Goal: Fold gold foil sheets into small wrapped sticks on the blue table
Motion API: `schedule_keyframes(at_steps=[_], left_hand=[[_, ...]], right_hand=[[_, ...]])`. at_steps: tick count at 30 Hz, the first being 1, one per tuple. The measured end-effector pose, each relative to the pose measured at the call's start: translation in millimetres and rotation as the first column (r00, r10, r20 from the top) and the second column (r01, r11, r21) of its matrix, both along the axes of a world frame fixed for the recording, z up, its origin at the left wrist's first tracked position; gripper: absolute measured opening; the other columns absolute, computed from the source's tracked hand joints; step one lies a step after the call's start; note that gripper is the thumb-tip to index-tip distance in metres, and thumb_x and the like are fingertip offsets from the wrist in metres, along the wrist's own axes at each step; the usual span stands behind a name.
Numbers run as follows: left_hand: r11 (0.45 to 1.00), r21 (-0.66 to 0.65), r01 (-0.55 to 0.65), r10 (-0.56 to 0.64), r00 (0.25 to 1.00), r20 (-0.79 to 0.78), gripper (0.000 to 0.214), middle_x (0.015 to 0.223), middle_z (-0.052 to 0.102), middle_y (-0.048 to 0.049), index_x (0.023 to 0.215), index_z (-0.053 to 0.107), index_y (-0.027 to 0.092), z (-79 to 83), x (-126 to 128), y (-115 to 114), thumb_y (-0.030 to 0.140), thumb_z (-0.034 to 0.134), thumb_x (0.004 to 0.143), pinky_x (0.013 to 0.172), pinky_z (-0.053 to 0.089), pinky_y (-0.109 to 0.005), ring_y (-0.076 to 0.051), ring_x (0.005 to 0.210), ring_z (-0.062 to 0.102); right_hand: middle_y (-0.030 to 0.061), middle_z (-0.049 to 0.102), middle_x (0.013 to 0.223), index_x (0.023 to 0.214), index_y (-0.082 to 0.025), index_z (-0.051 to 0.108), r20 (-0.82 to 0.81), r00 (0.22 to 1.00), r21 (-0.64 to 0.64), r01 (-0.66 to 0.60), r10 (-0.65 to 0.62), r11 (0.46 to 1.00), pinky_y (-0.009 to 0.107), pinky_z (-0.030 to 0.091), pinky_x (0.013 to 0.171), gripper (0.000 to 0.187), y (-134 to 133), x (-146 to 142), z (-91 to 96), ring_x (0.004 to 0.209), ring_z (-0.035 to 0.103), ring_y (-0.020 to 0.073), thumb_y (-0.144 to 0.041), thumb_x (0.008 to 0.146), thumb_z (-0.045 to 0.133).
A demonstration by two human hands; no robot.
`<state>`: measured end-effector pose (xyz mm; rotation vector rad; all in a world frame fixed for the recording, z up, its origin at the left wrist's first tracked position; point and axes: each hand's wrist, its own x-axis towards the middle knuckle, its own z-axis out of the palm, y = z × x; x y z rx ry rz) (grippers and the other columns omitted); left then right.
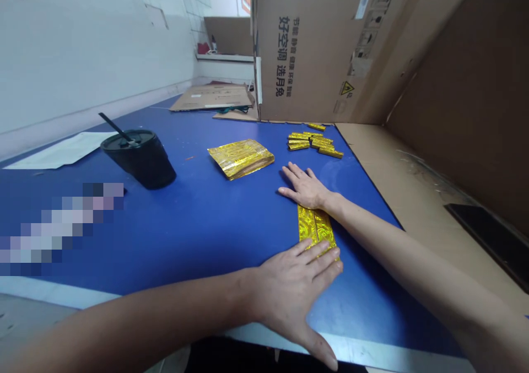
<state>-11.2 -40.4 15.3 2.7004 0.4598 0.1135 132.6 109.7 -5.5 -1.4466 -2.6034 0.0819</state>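
A shiny gold foil paper (314,224) with a crease or seam down its length lies on the blue tabletop (198,230). My left hand (295,287) is spread flat, its fingertips on the near end of the foil and its thumb pointing toward the table's front edge. At the far end, my right hand (305,188) also rests flat, fingers apart, covering that part of the foil. Further back and to the left sits a stack of gold foil sheets (242,158), slightly curled. Several narrow folded gold strips (314,141) form a loose pile beyond my right hand.
On the left stands a black cup (142,158) with a straw, near a white sheet (61,150). Big cardboard panels (322,48) wall off the back and right. Flattened cardboard (210,97) lies at the back. A pixelated patch hides something at the left.
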Motion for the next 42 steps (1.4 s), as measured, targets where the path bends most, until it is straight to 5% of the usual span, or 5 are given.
schedule_keyframes(at_steps=[13, 18, 30, 34, 42], left_hand=[[0.996, -0.089, 0.025, -0.025, 1.000, 0.000, 0.097, 0.143, 0.006, -0.0157, 0.137, 0.012, 0.005, 3.4, -4.1, -6.5, 0.064, 0.048, 0.070, 0.108, 0.005, -0.039, -0.027, 0.132, 0.006], [0.990, -0.137, 0.023, -0.021, 1.000, 0.015, 0.096, 0.144, 0.005, -0.0162, 0.137, 0.012, 0.004, 5.9, -4.3, -6.2, 0.065, 0.045, 0.071, 0.108, 0.004, -0.040, -0.026, 0.132, 0.001], [0.949, -0.290, -0.124, 0.173, 0.974, 0.149, 0.054, 0.122, 0.052, -0.0081, 0.123, 0.044, 0.013, 21.2, -6.3, 20.4, 0.042, 0.053, 0.078, 0.093, 0.037, -0.027, -0.018, 0.110, 0.049], [0.985, -0.058, -0.161, 0.163, 0.986, 0.032, 0.034, 0.099, 0.063, -0.0021, 0.101, 0.060, 0.017, 30.6, -13.7, 49.2, 0.005, 0.037, 0.079, 0.084, 0.041, -0.025, -0.013, 0.093, 0.055], [0.976, 0.175, -0.130, 0.148, 0.984, -0.100, 0.028, 0.096, 0.053, -0.0069, 0.096, 0.056, 0.016, 20.3, -14.6, 45.2, 0.008, 0.042, 0.073, 0.077, 0.042, -0.030, -0.019, 0.091, 0.048]], right_hand=[[0.0134, 0.046, 0.130, 0.118, -0.015, 0.049, -0.215, 0.972, 0.247, -0.039, 0.094, 0.968, 0.045, 0.022, 0.101, 0.045, -33.0, 17.2, 17.8, 0.120, 0.038, 0.0238, -0.043, 0.083, 0.043], [0.0064, 0.062, 0.076, 0.080, -0.018, 0.060, -0.351, 0.923, 0.088, -0.136, 0.158, 0.987, 0.032, 0.045, 0.072, 0.022, -92.8, 41.2, 38.5, 0.074, 0.056, 0.0170, -0.029, 0.087, 0.041], [0.0073, 0.058, 0.089, 0.089, -0.020, 0.064, -0.170, 0.939, -0.122, -0.321, 0.299, 0.939, 0.032, 0.045, 0.072, 0.024, -123.8, 52.3, 38.3, 0.081, 0.052, 0.0178, -0.018, 0.085, 0.040], [0.0079, 0.057, 0.095, 0.099, -0.021, 0.062, -0.123, 0.948, -0.160, -0.312, 0.295, 0.937, 0.036, 0.044, 0.078, 0.026, -126.8, 55.1, 44.9, 0.088, 0.052, 0.0202, -0.024, 0.086, 0.040], [0.0105, 0.048, 0.124, 0.127, -0.024, 0.044, -0.035, 0.966, -0.261, -0.255, 0.255, 0.931, 0.048, 0.035, 0.094, 0.072, -138.6, 64.1, 46.9, 0.113, 0.043, 0.0301, -0.064, 0.067, 0.052]])
